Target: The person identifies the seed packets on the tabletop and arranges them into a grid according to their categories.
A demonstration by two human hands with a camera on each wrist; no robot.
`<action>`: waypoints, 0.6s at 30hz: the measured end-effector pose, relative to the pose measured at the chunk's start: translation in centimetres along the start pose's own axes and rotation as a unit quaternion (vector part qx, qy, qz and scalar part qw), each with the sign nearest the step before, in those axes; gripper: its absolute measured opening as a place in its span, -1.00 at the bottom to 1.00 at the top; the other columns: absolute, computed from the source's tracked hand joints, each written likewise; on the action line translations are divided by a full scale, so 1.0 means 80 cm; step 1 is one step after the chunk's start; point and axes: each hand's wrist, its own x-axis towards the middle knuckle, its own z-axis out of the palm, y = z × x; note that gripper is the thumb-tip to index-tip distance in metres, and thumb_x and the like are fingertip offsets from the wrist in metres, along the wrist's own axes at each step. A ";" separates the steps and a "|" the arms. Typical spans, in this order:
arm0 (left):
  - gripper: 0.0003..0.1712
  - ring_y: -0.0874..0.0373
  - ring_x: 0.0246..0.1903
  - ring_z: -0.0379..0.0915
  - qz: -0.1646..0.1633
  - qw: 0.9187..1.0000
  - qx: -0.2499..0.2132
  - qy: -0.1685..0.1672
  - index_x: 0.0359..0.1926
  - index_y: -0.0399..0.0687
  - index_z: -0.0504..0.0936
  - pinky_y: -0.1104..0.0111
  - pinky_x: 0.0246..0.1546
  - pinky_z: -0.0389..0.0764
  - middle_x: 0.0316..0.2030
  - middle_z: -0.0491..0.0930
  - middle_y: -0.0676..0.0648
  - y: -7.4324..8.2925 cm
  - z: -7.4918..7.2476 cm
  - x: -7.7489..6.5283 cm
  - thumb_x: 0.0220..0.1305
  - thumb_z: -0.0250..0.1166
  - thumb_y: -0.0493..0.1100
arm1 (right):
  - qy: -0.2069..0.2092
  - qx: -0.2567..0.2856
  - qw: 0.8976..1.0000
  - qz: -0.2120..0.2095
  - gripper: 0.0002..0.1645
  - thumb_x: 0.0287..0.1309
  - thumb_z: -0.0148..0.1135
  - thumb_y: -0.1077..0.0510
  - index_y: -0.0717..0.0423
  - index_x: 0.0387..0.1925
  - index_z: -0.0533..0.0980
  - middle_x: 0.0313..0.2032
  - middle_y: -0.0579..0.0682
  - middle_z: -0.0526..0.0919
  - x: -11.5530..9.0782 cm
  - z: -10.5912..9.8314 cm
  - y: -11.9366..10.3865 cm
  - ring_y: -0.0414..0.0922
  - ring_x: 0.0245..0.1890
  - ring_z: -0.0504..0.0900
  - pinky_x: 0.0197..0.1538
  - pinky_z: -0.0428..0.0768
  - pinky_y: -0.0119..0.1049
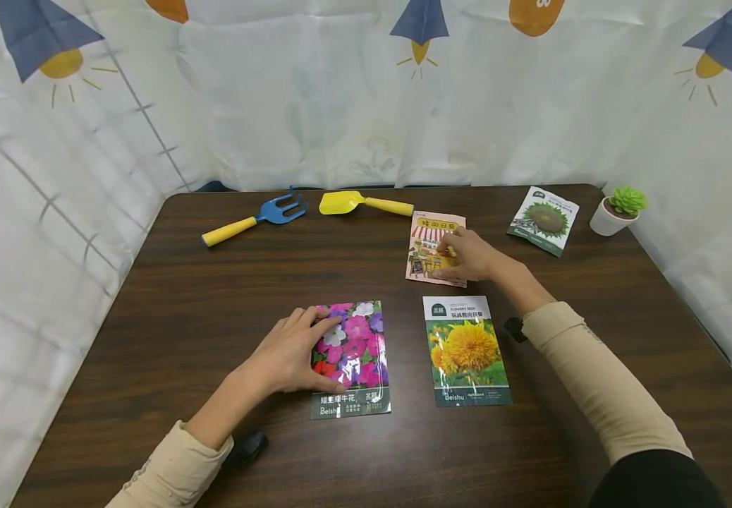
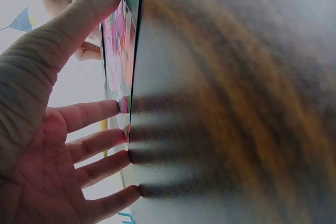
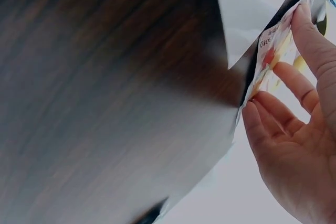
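Pink-flower packet (image 1: pixel 361 346) could skid toward three o'clock if our left hand (image 1: pixel 293 351), spread like our right hand (image 1: pixel 472 257), pushes.

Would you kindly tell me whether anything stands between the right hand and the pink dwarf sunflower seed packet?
Nothing visible does: the right hand touches the pink dwarf sunflower seed packet. The teddy bear sunflower seed packet lies just below it in the head view, not between them.
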 end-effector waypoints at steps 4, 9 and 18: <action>0.29 -0.12 0.23 0.27 -0.002 1.000 0.000 0.000 0.47 -0.02 0.41 -0.14 0.28 0.40 0.30 0.37 -0.17 0.000 -0.001 -0.001 -0.23 0.56 0.51 | -0.001 -0.003 1.000 -0.001 -0.45 0.23 0.46 -0.07 0.21 0.02 0.48 -0.02 0.24 0.40 0.007 -0.001 -0.005 0.20 0.02 0.36 0.10 0.40 0.13; 0.27 -0.10 0.20 0.29 0.002 1.000 0.002 0.005 0.46 -0.02 0.42 -0.12 0.26 0.42 0.28 0.38 -0.16 -0.001 0.000 -0.001 -0.22 0.56 0.51 | -0.001 -0.005 1.000 0.003 -0.42 0.22 0.46 -0.09 0.22 0.04 0.48 -0.03 0.23 0.40 0.016 0.000 -0.010 0.18 0.00 0.35 0.08 0.40 0.11; 0.28 -0.10 0.22 0.28 0.003 1.000 0.004 0.004 0.46 -0.04 0.42 -0.11 0.27 0.42 0.28 0.39 -0.17 -0.001 0.001 0.000 -0.22 0.55 0.52 | -0.003 0.001 1.000 0.027 -0.35 0.25 0.43 -0.11 0.21 0.16 0.47 0.06 0.24 0.37 0.016 0.005 -0.012 0.18 0.09 0.35 0.19 0.41 0.14</action>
